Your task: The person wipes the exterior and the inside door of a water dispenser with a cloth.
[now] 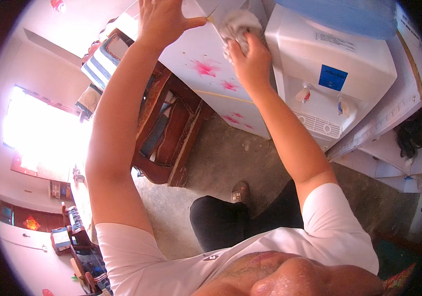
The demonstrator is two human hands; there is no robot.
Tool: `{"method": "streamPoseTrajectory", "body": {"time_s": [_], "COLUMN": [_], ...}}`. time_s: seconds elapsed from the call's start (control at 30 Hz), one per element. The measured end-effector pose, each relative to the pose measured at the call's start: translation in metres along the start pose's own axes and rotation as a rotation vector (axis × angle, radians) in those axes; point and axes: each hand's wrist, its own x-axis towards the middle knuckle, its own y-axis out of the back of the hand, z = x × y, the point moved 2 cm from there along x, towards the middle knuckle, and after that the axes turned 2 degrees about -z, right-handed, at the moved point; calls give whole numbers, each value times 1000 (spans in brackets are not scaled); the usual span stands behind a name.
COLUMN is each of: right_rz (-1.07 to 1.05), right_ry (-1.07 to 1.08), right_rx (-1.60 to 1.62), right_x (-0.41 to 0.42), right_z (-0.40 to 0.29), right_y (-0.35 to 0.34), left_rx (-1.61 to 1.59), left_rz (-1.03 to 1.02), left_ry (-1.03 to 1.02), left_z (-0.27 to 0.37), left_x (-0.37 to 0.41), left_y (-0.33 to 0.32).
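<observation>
At the top, my right hand (251, 61) grips a crumpled, pale grey-white cloth (241, 24). The cloth lies against the upper side of a white refrigerator (181, 55) whose front carries pink flower prints. My left hand (161, 22) is raised at the refrigerator's upper front, thumb stretched towards its edge. Some of its fingertips run out of the picture, and I see nothing held in it. Just right of my right hand stands a white water dispenser (307, 48) with two taps and a blue water bottle (344, 16) on top.
A carved wooden seat (170, 148) stands left of the refrigerator, with a striped cushion (100, 66) behind my left forearm. White shelving (384, 122) holding a dark object (414, 133) flanks the dispenser. Below is concrete floor (225, 148); a bright window (41, 133) is far left.
</observation>
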Motion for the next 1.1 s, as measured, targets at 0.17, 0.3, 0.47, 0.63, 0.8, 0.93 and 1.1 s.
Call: {"method": "streamPoseTrajectory", "body": {"time_s": [0.17, 0.3, 0.47, 0.63, 0.8, 0.93, 1.1], "right_rz": [-12, -46, -40, -58, -51, -84, -60], "right_ry": [-7, 71, 98, 163, 187, 187, 213], "right_rx": [-4, -39, 39, 3, 68, -18, -54], "right_x": [20, 48, -21, 11, 39, -12, 7], "right_z": [-7, -33, 3, -10, -36, 7, -8], "right_y": [-4, -11, 5, 1, -12, 8, -1], "left_rx": [23, 24, 32, 14, -3, -16, 1], "left_rz": [16, 5, 0, 43, 42, 33, 62], "left_ry": [8, 34, -10, -27, -31, -9, -29], "left_z": [0, 1, -4, -3, -6, -5, -7], "left_x": [3, 1, -4, 1, -5, -3, -6], "left_y": [-2, -1, 1, -3, -4, -5, -3]}}
